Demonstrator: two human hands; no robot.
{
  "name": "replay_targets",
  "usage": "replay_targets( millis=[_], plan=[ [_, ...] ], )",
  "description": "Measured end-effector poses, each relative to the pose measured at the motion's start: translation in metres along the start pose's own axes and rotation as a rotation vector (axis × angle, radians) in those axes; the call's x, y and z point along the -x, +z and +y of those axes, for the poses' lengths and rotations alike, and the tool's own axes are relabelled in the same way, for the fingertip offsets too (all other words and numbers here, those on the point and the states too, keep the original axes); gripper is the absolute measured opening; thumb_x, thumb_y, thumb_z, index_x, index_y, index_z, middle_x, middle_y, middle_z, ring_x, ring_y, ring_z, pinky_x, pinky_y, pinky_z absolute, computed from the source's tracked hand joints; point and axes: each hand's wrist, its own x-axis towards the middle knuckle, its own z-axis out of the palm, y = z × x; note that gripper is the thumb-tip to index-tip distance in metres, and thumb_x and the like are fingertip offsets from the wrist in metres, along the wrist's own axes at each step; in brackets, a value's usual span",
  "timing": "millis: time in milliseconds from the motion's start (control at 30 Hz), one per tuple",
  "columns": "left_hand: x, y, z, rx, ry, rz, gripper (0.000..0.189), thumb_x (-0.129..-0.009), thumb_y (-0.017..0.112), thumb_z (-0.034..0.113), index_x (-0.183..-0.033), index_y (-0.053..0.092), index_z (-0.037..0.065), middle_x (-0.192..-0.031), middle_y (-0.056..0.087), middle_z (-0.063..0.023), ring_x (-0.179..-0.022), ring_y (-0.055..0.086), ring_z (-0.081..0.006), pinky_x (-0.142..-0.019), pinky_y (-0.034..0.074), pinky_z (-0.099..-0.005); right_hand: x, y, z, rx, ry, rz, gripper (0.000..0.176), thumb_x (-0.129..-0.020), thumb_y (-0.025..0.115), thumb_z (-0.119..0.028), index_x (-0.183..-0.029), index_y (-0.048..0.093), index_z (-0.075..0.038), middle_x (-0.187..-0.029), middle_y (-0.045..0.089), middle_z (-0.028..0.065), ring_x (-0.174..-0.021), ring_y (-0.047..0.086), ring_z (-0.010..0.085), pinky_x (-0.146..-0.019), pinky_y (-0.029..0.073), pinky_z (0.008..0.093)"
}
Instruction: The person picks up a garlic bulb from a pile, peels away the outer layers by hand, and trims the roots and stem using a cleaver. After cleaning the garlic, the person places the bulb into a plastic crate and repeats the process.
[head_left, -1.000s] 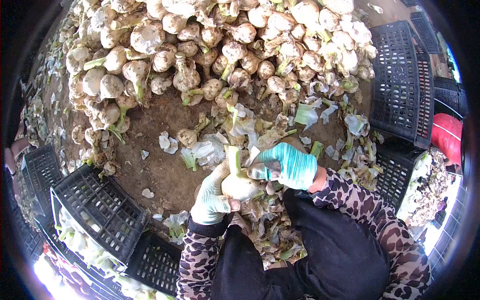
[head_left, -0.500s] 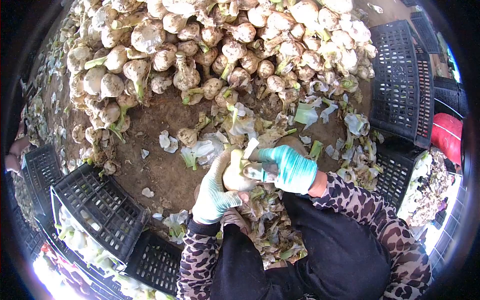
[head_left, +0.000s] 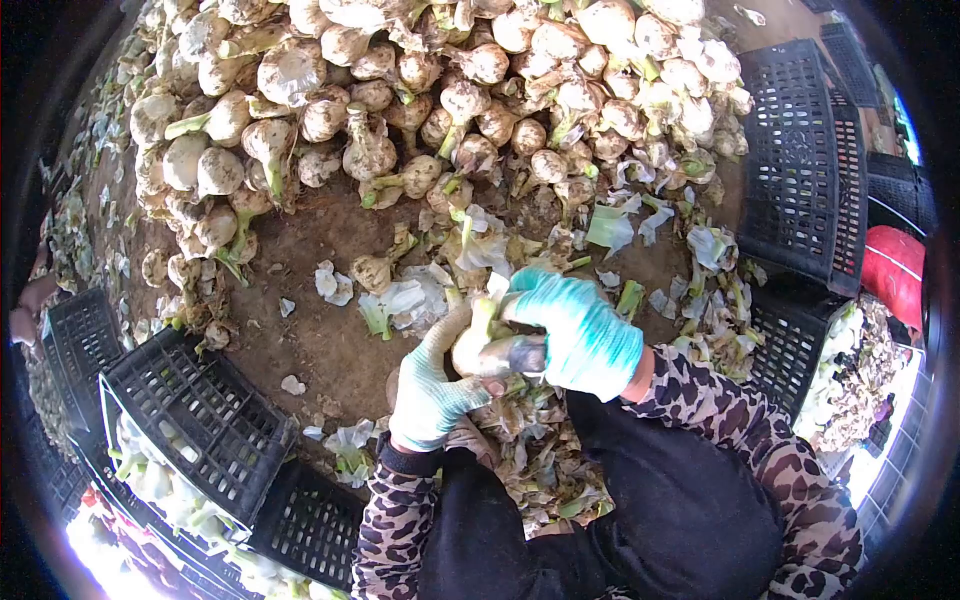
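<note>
My left hand (head_left: pixel 430 395), in a pale knitted glove, is closed round a white onion (head_left: pixel 467 352) with a short pale green stem, held above my lap. My right hand (head_left: pixel 585 335), in a turquoise glove, has its fingers curled against the stem side of the onion. A dark grey piece (head_left: pixel 526 353) shows at its thumb; whether it is a thumb cover or a blade I cannot make out. Pale peel sticks up by the stem. Beneath the hands lies a heap of stripped skins (head_left: pixel 535 450).
A big pile of soil-marked onions (head_left: pixel 400 110) fills the ground ahead. Black crates stand at the right (head_left: pixel 790 160) and left (head_left: pixel 200 420); pale bulbs with stems (head_left: pixel 160 470) lie beside the left one. A red bundle (head_left: pixel 893 268) sits far right. Loose peels (head_left: pixel 715 250) litter the soil.
My right hand has turned and shifted slightly up over the onion, with its thumb part now against the bulb's side. The left hand keeps its hold.
</note>
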Motion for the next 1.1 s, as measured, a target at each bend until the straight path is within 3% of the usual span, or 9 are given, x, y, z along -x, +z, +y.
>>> replay_targets(
  millis=[167, 400, 567, 600, 700, 833, 900, 1033, 1100],
  plan=[
    [-0.001, 0.007, 0.007, -0.32, 0.044, 0.096, 0.083, -0.048, 0.082, 0.016, -0.118, 0.042, -0.007, -0.106, 0.054, -0.0105, -0.095, 0.051, -0.0158, -0.083, 0.042, -0.0284, -0.004, 0.0, -0.003, 0.002, 0.012, 0.013, 0.02, -0.068, 0.064, -0.021, -0.074, 0.058, -0.003, -0.07, 0.055, 0.0131, -0.065, 0.054, 0.0312, -0.059, 0.043, 0.0384],
    [-0.001, -0.003, -0.009, 0.118, -0.05, -0.026, 0.081, -0.05, 0.081, 0.014, -0.119, 0.041, -0.003, -0.107, 0.053, -0.0108, -0.098, 0.051, -0.0179, -0.085, 0.041, -0.0277, 0.0, 0.001, 0.004, -0.147, 0.092, -0.01, 0.016, -0.068, 0.065, -0.011, -0.079, 0.061, -0.002, -0.07, 0.057, 0.012, -0.065, 0.056, 0.0265, -0.06, 0.044, 0.0313],
    [-0.001, -0.005, -0.014, 0.421, -0.085, -0.059, 0.082, -0.052, 0.08, 0.013, -0.12, 0.037, -0.002, -0.109, 0.052, -0.0139, -0.101, 0.052, -0.0221, -0.088, 0.04, -0.0311, -0.004, -0.005, 0.0, -0.532, 0.613, -0.028, 0.022, -0.081, 0.055, -0.023, -0.081, 0.06, -0.001, -0.065, 0.055, 0.0052, -0.062, 0.051, 0.0106, -0.058, 0.041, 0.0248],
    [-0.003, -0.004, -0.012, 0.476, -0.05, -0.115, 0.08, -0.054, 0.079, 0.012, -0.12, 0.037, -0.002, -0.109, 0.052, -0.015, -0.101, 0.052, -0.0238, -0.088, 0.04, -0.0328, -0.003, -0.007, -0.004, -0.754, 0.688, 0.053, 0.016, -0.082, 0.054, -0.012, -0.084, 0.058, 0.003, -0.077, 0.061, 0.0071, -0.069, 0.056, 0.0096, -0.063, 0.044, 0.0262],
    [-0.001, -0.004, -0.009, 0.539, -0.011, -0.144, 0.081, -0.056, 0.077, 0.008, -0.123, 0.034, -0.001, -0.11, 0.052, -0.0174, -0.103, 0.051, -0.0282, -0.088, 0.041, -0.0356, -0.003, -0.011, -0.004, -0.381, 0.499, -0.037, 0.013, -0.079, 0.058, -0.01, -0.086, 0.058, 0.002, -0.079, 0.061, 0.0083, -0.069, 0.056, 0.011, -0.063, 0.046, 0.026],
    [0.001, -0.009, -0.013, 0.515, -0.091, -0.188, 0.091, -0.054, 0.077, 0.007, -0.129, 0.027, -0.001, -0.113, 0.05, -0.0156, -0.103, 0.05, -0.0267, -0.089, 0.039, -0.0358, -0.003, -0.006, -0.007, -0.377, 0.419, -0.124, 0.016, -0.076, 0.062, -0.009, -0.088, 0.058, 0.001, -0.079, 0.061, 0.0101, -0.071, 0.058, 0.0154, -0.064, 0.047, 0.0278],
    [0.0, -0.008, -0.012, 0.521, -0.061, -0.2, 0.094, -0.053, 0.077, 0.006, -0.13, 0.024, -0.001, -0.115, 0.049, -0.0146, -0.104, 0.049, -0.0258, -0.089, 0.039, -0.0356, 0.002, 0.004, 0.003, -0.222, 0.126, -0.018, 0.028, -0.072, 0.066, -0.019, -0.089, 0.056, 0.001, -0.077, 0.059, 0.0103, -0.073, 0.058, 0.0183, -0.063, 0.044, 0.0303],
    [-0.003, -0.003, -0.004, 0.507, -0.087, -0.216, 0.096, -0.053, 0.077, 0.007, -0.131, 0.022, 0.0, -0.119, 0.044, -0.0127, -0.107, 0.045, -0.0249, -0.086, 0.041, -0.0339, -0.002, -0.003, 0.004, -0.042, 0.03, -0.15, 0.024, -0.07, 0.067, -0.017, -0.087, 0.059, -0.001, -0.078, 0.059, 0.0132, -0.074, 0.06, 0.0259, -0.064, 0.045, 0.0296],
    [-0.002, 0.004, 0.001, 0.547, -0.043, -0.068, 0.096, -0.052, 0.077, 0.006, -0.131, 0.022, 0.001, -0.119, 0.044, -0.0123, -0.106, 0.046, -0.0255, -0.084, 0.042, -0.0345, -0.002, -0.004, 0.005, -0.029, 0.066, -0.178, 0.021, -0.071, 0.065, -0.015, -0.086, 0.059, -0.001, -0.077, 0.059, 0.0129, -0.074, 0.06, 0.0262, -0.064, 0.045, 0.0293]
  ],
)
